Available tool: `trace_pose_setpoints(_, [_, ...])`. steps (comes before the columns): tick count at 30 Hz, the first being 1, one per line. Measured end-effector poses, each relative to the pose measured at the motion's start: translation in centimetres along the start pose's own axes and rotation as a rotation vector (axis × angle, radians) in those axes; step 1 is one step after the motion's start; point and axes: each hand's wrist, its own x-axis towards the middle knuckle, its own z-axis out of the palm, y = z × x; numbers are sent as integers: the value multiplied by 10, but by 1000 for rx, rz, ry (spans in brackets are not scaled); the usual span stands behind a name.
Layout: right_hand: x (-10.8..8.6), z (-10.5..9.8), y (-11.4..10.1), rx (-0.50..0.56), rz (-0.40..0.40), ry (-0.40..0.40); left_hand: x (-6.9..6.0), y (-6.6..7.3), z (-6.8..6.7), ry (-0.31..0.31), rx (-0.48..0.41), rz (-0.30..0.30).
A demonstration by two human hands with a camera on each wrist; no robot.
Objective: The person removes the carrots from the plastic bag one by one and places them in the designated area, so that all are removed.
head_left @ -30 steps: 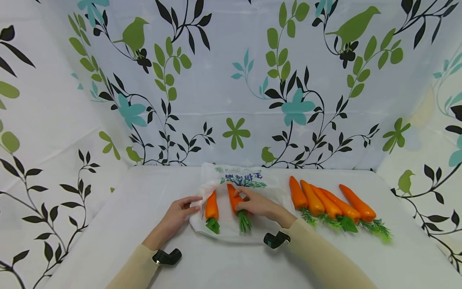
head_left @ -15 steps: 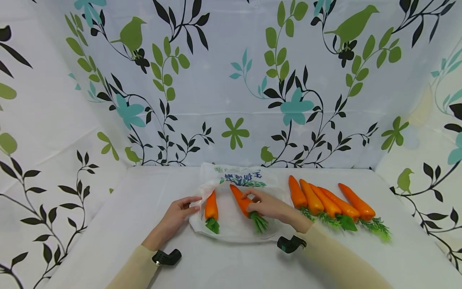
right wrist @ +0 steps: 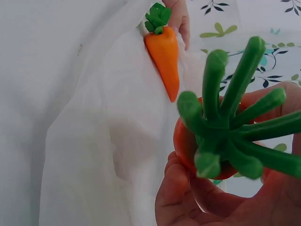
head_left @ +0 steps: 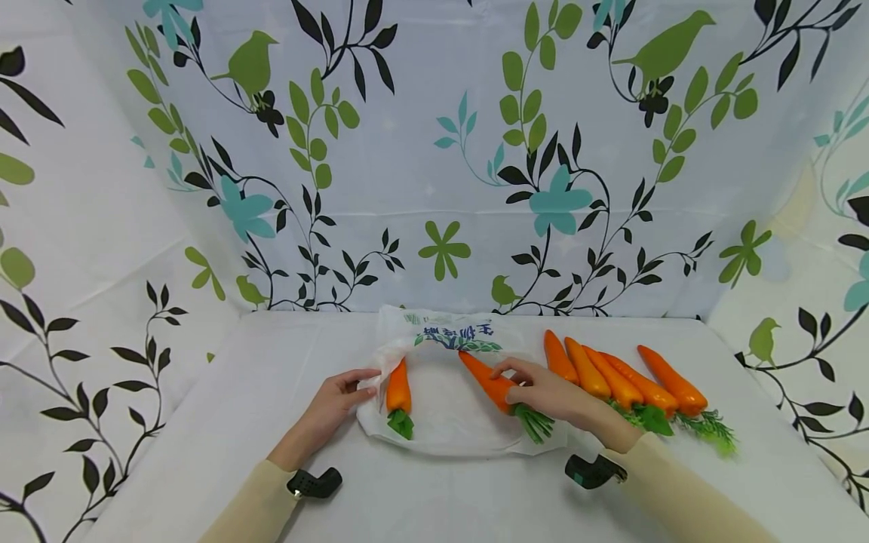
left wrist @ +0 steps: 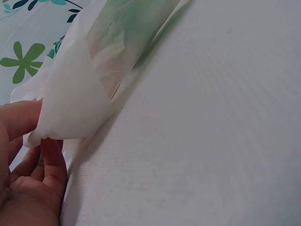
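Observation:
A white plastic bag (head_left: pixel 441 430) with blue print and a green leaf design lies flat on the table. My left hand (head_left: pixel 339 396) pinches its left edge between thumb and fingers; the left wrist view shows the folded plastic (left wrist: pixel 75 103) in that grip. With my right hand (head_left: pixel 536 388) I hold a carrot (head_left: pixel 485 373) near its top, over the bag's right part, its tip pointing away and left. Thick green stems (right wrist: pixel 225 127) fill the right wrist view. Another carrot (head_left: pixel 398 388) with a leafy green top rests on the bag beside my left hand.
Right of the bag several more carrots (head_left: pixel 621 385) lie side by side with feathery green tops, partly behind my right hand. A patterned cloth (head_left: pixel 380 151) stands behind the white table (head_left: pixel 285 347).
My right hand has moved right across the bag with the carrot, which now slants more. My left hand has stayed on the bag's edge.

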Motion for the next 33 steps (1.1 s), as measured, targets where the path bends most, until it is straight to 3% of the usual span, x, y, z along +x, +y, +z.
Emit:
trace_pose_setpoints(12, [-28,-24,6,-43,-8,35,0,-4,1,-4,-18,14])
trace_pose_setpoints(21, [-59,-57,16,-51,-7,74,1,-3,1,3,-10,14])
trace_pose_setpoints(29, [-83,-87,36,-79,0,159,2,-3,0,0,-3,8])
trace_pose_setpoints(33, [-91,-99,51,-88,6,178,-2,4,1,-2,0,3])
